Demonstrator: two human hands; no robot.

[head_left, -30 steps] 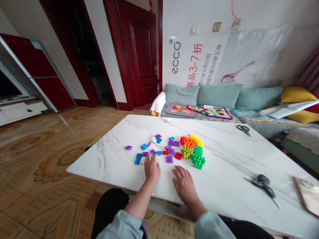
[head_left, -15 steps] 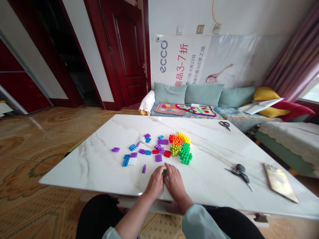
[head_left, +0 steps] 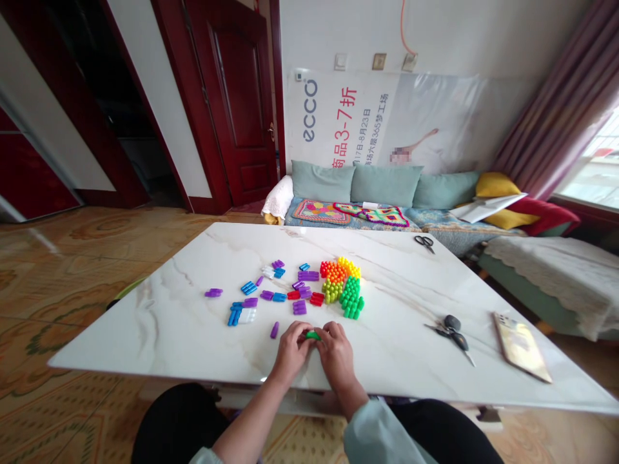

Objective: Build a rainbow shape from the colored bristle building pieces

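Close to the table's near edge, my left hand (head_left: 291, 351) and my right hand (head_left: 336, 353) pinch a green bullet-shaped plastic piece (head_left: 313, 335) between them, one at each end. Just left of my left hand lies a single purple piece (head_left: 275, 330). Beyond my hands is a packed cluster of joined pieces standing upright, with green (head_left: 352, 299), olive (head_left: 333, 291), orange-red (head_left: 333, 270) and yellow (head_left: 349, 265) parts. Purple (head_left: 300, 308), blue (head_left: 234, 314), white (head_left: 248, 315) and red (head_left: 316, 299) pieces lie in small groups further left.
All of this is on a white marble-patterned table (head_left: 159, 322). To the right lie a key set (head_left: 452, 332) with a small blade and a gold phone (head_left: 521, 348). Black scissors (head_left: 424, 243) rest near the far edge. A sofa (head_left: 382, 216) stands behind the table.
My hands have drawn slightly apart, so more of the green piece shows between the fingers. The camera view has shifted a little to the right.
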